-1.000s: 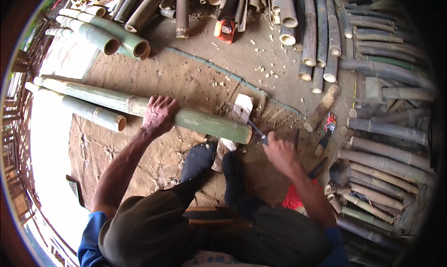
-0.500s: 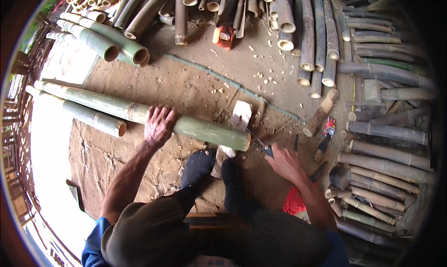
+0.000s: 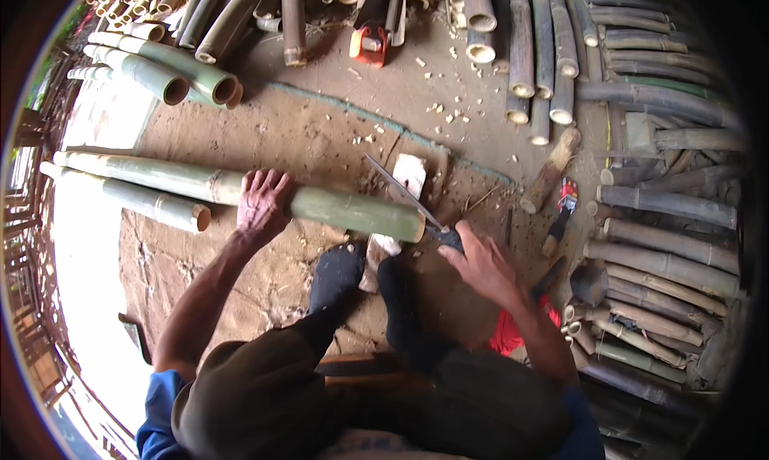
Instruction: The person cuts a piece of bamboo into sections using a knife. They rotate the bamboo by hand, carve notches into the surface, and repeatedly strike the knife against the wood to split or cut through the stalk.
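green bamboo (image 3: 356,211) lies clasped beneath the left grip (image 3: 266,203); right grip (image 3: 478,256) clutches slender tool (image 3: 421,208).

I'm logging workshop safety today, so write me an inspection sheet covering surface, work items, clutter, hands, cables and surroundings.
Surface: brown mat on the floor, wrinkled near the feet.
Work items: green bamboo pole, its near end over pale wood; long thin-bladed tool at that end.
Clutter: pale chips scattered about; orange handle beyond the mat; red cloth near the right forearm.
Hands: left hand grips the pole; right hand holds the tool's dark handle.
Cables: nothing seen.
Surroundings: stacked bamboo poles at right, more beyond the mat.
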Demonstrator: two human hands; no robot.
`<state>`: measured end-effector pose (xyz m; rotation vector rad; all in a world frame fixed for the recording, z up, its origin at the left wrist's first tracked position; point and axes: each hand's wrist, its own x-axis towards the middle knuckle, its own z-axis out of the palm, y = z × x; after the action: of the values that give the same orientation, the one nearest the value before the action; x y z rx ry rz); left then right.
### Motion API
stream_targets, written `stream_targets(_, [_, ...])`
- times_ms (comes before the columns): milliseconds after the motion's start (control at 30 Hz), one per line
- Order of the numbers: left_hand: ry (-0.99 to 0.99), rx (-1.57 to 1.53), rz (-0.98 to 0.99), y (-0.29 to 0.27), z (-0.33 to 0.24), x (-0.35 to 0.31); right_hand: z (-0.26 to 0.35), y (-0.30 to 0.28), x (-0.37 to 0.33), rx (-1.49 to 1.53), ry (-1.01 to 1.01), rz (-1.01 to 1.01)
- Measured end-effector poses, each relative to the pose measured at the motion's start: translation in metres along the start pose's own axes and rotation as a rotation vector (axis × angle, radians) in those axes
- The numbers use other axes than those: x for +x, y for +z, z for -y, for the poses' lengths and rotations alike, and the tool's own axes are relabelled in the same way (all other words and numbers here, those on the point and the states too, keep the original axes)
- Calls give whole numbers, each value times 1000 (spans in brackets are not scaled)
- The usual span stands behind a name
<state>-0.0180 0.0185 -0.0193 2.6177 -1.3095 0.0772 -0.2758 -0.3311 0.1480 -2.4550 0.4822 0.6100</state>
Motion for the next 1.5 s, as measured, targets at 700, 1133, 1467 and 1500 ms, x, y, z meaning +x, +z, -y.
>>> stream_targets(700, [67,-139,103,-9,3,23,17,-2,-26,-37,-432,-417])
stream_targets(1133, [74,-106,-55,-5,-6,11,22,10,-24,-165,-371,-416])
stream_targets(1467, [-51,59,123,-1,-12,-1,-18,63,-17,44,119,-398])
stream_targets(1500, [-29,-19,251,-14,-34,7,-33,79,-20,61,160,-460])
